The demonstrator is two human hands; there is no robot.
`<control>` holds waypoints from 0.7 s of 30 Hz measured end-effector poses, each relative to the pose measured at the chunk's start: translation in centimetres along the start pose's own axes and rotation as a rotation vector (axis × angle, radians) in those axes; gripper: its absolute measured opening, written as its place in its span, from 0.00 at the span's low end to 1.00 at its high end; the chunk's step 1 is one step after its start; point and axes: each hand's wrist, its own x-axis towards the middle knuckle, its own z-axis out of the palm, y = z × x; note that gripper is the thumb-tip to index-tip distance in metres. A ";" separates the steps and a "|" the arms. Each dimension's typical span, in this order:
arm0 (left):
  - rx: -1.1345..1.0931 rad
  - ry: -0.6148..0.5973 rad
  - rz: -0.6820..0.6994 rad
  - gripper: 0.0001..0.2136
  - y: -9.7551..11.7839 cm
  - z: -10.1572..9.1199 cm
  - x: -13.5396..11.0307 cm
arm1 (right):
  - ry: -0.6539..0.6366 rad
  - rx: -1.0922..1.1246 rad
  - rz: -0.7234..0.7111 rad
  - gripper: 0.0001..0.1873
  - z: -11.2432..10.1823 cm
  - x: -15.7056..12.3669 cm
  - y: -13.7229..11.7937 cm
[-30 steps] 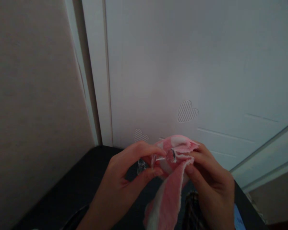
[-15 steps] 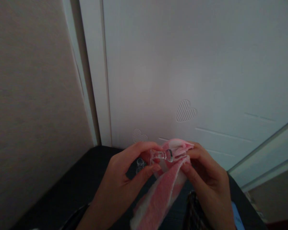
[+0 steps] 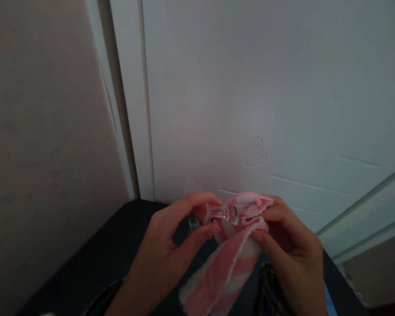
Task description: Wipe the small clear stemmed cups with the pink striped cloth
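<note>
A small clear stemmed glass (image 3: 220, 213) lies on its side between my two hands, above the dark table. My left hand (image 3: 174, 241) pinches its foot end between thumb and fingers. The other end of the glass points right, against a pink-and-white striped cloth (image 3: 217, 283). Closed on the bunched upper part of that cloth is my right hand (image 3: 289, 245), with its thumb in front. The cloth's loose end hangs down toward me. Behind my left thumb, another small clear glass piece (image 3: 193, 224) is partly visible on the table.
The dark table (image 3: 118, 237) meets a white panel with embossed hearts (image 3: 256, 152) at the back. A beige wall (image 3: 46, 131) rises on the left. Something blue (image 3: 330, 303) shows beside my right wrist, and a dark checked item (image 3: 266, 289) lies below it.
My right hand has shifted slightly to the right with the cloth, drawing its bunched part away from the glass's end. My left hand keeps its hold almost unmoved.
</note>
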 end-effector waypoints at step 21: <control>-0.107 -0.032 -0.030 0.08 0.6 -0.4 0.0 | 0.053 0.072 0.001 0.08 0.7 -0.2 -0.4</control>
